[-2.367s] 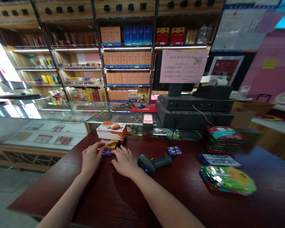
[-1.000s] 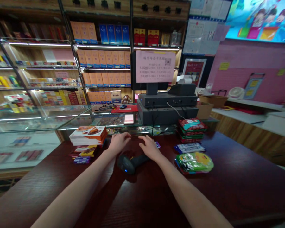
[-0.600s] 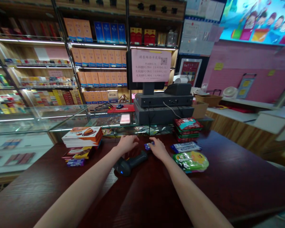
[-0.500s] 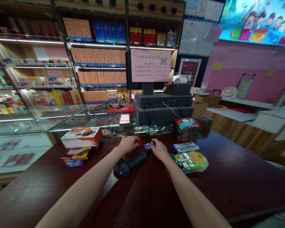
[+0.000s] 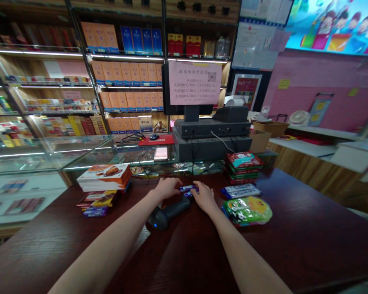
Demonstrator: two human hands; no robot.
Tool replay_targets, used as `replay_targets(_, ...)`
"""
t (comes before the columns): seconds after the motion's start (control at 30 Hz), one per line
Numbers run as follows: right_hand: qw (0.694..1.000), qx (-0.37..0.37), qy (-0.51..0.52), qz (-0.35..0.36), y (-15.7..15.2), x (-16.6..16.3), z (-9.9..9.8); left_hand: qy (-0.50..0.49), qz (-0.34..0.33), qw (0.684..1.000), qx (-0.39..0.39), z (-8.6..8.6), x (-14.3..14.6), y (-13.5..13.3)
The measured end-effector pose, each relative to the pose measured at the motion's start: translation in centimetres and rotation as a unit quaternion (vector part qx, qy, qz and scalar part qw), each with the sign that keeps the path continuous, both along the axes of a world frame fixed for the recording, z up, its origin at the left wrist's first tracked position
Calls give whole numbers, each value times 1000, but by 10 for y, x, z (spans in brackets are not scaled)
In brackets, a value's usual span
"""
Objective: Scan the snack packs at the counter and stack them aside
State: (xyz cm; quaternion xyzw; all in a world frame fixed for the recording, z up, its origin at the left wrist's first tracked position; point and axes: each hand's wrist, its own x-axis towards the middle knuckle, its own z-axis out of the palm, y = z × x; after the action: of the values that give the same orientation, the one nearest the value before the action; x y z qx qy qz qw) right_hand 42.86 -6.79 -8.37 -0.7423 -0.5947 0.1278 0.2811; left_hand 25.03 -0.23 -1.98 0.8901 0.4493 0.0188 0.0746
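Note:
My right hand (image 5: 204, 197) is closed on the right end of small purple snack packs (image 5: 187, 188), low over the dark counter. One pack lies partly over another, and the fingers hide their right ends. Beside their left end is my left hand (image 5: 168, 188), its fingers bent and apart; whether the fingertips touch the packs I cannot tell. A black handheld barcode scanner (image 5: 173, 211) lies just in front of the packs, between my forearms. To the right of my right hand are a blue-and-white snack pack (image 5: 241, 190) and a green pouch with a yellow duck picture (image 5: 248, 209).
At left, a white-and-orange box (image 5: 104, 178) sits on chocolate packs (image 5: 99, 199), with purple packs (image 5: 95, 211) in front. Red-and-green packs (image 5: 243, 166) are stacked back right. Behind the wooden counter (image 5: 184, 261) stand a glass case (image 5: 88, 157) and a cash register (image 5: 211, 141).
My right hand has shifted slightly, and more of the purple packs shows, reaching further left. My left hand is now close to their left end. The scanner stays in place.

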Motion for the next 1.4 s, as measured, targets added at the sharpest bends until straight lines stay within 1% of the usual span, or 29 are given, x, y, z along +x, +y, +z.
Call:
replay_targets(0.13,1000,16,13,15,1,-1,-2,6,4,1000,-11,-5,-3,5)
replay_targets(0.23,999,20,26,18,1,-1,-2,9,10,1000,-13,-6,-5,7)
replay_targets(0.43,999,24,38,14,3,2,-3,31,6,999,-15,-3,0,9)
replay_targets(0.6,998,29,48,11,3,3,-4,35,3,999,4,-2,3,7)
replay_targets(0.8,999,37,28,15,-3,-2,0,23,10,1000,17,1,-5,4)
replay_targets(0.93,998,64,-4,27,-7,-9,4,5,13,1000,22,5,-16,3)
replay_targets(1.07,993,98,-22,69,-10,-16,9,-24,11,999,25,8,-25,0)
replay_targets(1.4,979,160,-12,128,-16,-27,18,-129,10,991,15,11,-49,-8)
